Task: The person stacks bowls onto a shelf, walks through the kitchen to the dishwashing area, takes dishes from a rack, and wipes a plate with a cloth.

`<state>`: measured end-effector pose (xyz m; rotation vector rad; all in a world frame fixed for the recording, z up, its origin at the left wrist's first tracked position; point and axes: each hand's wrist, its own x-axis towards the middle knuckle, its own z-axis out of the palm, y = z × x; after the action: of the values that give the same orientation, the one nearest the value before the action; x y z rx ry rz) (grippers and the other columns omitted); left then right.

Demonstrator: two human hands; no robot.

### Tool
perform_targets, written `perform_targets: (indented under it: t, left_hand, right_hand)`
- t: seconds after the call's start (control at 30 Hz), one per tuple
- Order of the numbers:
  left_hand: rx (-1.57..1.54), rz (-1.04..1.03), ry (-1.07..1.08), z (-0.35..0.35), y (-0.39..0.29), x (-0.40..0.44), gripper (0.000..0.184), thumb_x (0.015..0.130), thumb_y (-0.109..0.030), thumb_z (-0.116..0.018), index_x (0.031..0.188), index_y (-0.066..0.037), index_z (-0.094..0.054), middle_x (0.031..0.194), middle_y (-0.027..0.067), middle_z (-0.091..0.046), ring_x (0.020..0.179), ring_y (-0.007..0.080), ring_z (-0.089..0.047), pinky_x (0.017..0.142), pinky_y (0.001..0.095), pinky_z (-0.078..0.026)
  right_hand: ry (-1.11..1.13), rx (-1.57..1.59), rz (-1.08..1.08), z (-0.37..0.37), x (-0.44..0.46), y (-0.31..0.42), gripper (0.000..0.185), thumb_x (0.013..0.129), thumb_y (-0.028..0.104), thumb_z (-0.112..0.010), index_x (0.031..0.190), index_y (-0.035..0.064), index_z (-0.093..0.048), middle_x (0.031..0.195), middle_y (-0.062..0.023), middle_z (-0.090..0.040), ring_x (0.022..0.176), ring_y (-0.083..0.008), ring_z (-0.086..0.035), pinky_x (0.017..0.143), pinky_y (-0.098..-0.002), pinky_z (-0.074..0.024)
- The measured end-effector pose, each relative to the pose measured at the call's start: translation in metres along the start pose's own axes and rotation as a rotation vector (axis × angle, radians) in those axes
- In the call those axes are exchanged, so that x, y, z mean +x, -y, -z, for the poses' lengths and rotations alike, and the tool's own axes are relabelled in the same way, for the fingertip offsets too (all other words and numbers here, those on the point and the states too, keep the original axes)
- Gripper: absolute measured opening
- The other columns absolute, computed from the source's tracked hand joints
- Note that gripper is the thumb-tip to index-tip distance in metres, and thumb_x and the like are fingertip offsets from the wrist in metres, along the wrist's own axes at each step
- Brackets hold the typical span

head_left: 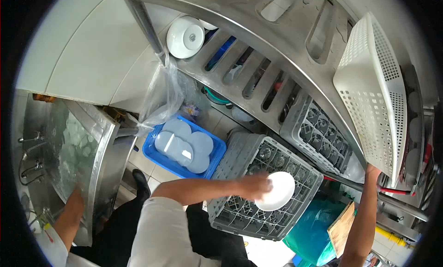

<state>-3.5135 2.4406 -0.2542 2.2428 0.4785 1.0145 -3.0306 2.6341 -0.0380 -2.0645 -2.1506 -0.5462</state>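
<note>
My left hand [254, 186], blurred by motion, grips the edge of a white plate [278, 192]. The plate is over a grey dish rack [265, 230] with small compartments, in which several clear glasses [265, 152] stand. On the far right, my right hand [372, 171] holds the lower edge of a white perforated plastic basket [364, 89]. The basket is tilted up on its side against the steel shelf, and it hides most of my right fingers.
A blue tub [152, 154] of grey-white discs stands on the floor. To the left, a co-worker's arm [74, 204] reaches into a steel sink [99, 147]. The slotted steel shelf [249, 22] overhangs another grey rack [318, 128]. A white bowl [185, 37] rests higher up.
</note>
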Motion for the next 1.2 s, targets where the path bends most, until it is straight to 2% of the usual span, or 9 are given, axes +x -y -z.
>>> perform_targets:
  t: [0.1, 0.17, 0.23, 0.33, 0.43, 0.47, 0.7, 0.8, 1.2]
  left_hand:
    - [0.456, 0.497, -0.392, 0.154, 0.083, 0.018, 0.035, 0.078, -0.025, -0.064, 0.101, -0.001, -0.056, 0.112, 0.0218, -0.054, 0.104, 0.0363, -0.053, 0.088, 0.0463, -0.040]
    - [0.481, 0.742, -0.946, 0.255, 0.160, 0.007, 0.048, 0.078, -0.024, -0.066, 0.114, 0.005, -0.053, 0.120, 0.0270, -0.051, 0.114, 0.0425, -0.046, 0.099, 0.0439, -0.036]
    - [1.067, 0.996, -1.010, 0.329, 0.238, -0.032, 0.073, 0.075, -0.035, -0.071, 0.124, 0.012, -0.043, 0.126, 0.0317, -0.046, 0.125, 0.0432, -0.037, 0.104, 0.0465, -0.030]
    - [0.244, 1.352, -1.194, 0.398, 0.249, -0.042, 0.081, 0.069, -0.039, -0.077, 0.122, 0.011, -0.042, 0.125, 0.0301, -0.049, 0.119, 0.0397, -0.047, 0.099, 0.0419, -0.039]
    - [0.646, 1.449, -0.843, 0.403, 0.384, -0.113, 0.080, 0.068, -0.038, -0.078, 0.119, 0.012, -0.043, 0.119, 0.0298, -0.053, 0.113, 0.0391, -0.053, 0.095, 0.0399, -0.043]
    - [0.563, 1.478, -1.016, 0.395, 0.286, -0.054, 0.079, 0.069, -0.036, -0.077, 0.119, 0.014, -0.041, 0.114, 0.0301, -0.056, 0.111, 0.0385, -0.055, 0.094, 0.0401, -0.044]
    - [0.349, 1.235, -0.850, 0.366, 0.265, -0.055, 0.046, 0.074, -0.035, -0.074, 0.100, 0.000, -0.060, 0.094, 0.0171, -0.068, 0.086, 0.0305, -0.065, 0.080, 0.0365, -0.049]
    - [0.396, 0.922, -0.837, 0.338, 0.282, -0.062, 0.033, 0.079, -0.026, -0.071, 0.096, -0.001, -0.059, 0.086, 0.0187, -0.067, 0.081, 0.0325, -0.064, 0.073, 0.0400, -0.047]
    - [0.300, 0.737, -0.354, 0.152, 0.004, -0.039, 0.020, 0.077, -0.015, -0.067, 0.082, -0.001, -0.053, 0.082, 0.0197, -0.058, 0.080, 0.0414, -0.055, 0.068, 0.0476, -0.043]
  right_hand:
    - [-0.041, 0.429, 0.030, -0.009, -0.004, -0.039, 0.046, 0.091, 0.036, -0.046, 0.124, 0.0052, -0.054, 0.130, -0.0175, -0.051, 0.120, -0.0347, -0.045, 0.104, -0.0416, -0.0319]
    - [0.224, -0.320, -0.026, 0.037, -0.003, 0.033, 0.047, 0.091, 0.036, -0.045, 0.125, 0.0053, -0.053, 0.130, -0.0181, -0.050, 0.120, -0.0358, -0.045, 0.103, -0.0428, -0.0329]
    - [0.220, -0.298, -0.059, 0.052, -0.002, 0.067, 0.047, 0.091, 0.036, -0.045, 0.125, 0.0051, -0.054, 0.130, -0.0179, -0.051, 0.119, -0.0349, -0.045, 0.103, -0.0424, -0.0332]
    - [0.190, -0.248, -0.058, 0.019, -0.017, 0.016, 0.046, 0.091, 0.037, -0.044, 0.123, 0.0057, -0.056, 0.127, -0.0175, -0.053, 0.118, -0.0340, -0.046, 0.103, -0.0423, -0.0326]
    - [0.152, -0.191, -0.036, 0.015, -0.018, 0.001, 0.046, 0.092, 0.037, -0.044, 0.122, 0.0050, -0.056, 0.126, -0.0169, -0.053, 0.117, -0.0324, -0.047, 0.102, -0.0411, -0.0329]
    - [0.148, -0.160, -0.052, 0.021, -0.013, 0.003, 0.046, 0.092, 0.036, -0.045, 0.123, 0.0035, -0.054, 0.126, -0.0164, -0.053, 0.117, -0.0310, -0.047, 0.101, -0.0396, -0.0341]
    - [0.340, -0.222, -0.172, 0.018, -0.023, 0.003, 0.048, 0.093, 0.037, -0.042, 0.127, 0.0031, -0.051, 0.133, -0.0164, -0.048, 0.122, -0.0305, -0.043, 0.104, -0.0398, -0.0307]
    - [0.149, 0.403, -0.273, 0.023, -0.009, 0.023, 0.049, 0.093, 0.035, -0.044, 0.130, 0.0031, -0.048, 0.136, -0.0167, -0.045, 0.125, -0.0299, -0.040, 0.105, -0.0404, -0.0298]
    - [-0.033, -0.142, 0.021, 0.033, 0.017, 0.078, 0.051, 0.089, 0.038, -0.042, 0.130, 0.0090, -0.049, 0.136, -0.0184, -0.044, 0.128, -0.0372, -0.037, 0.107, -0.0425, -0.0284]
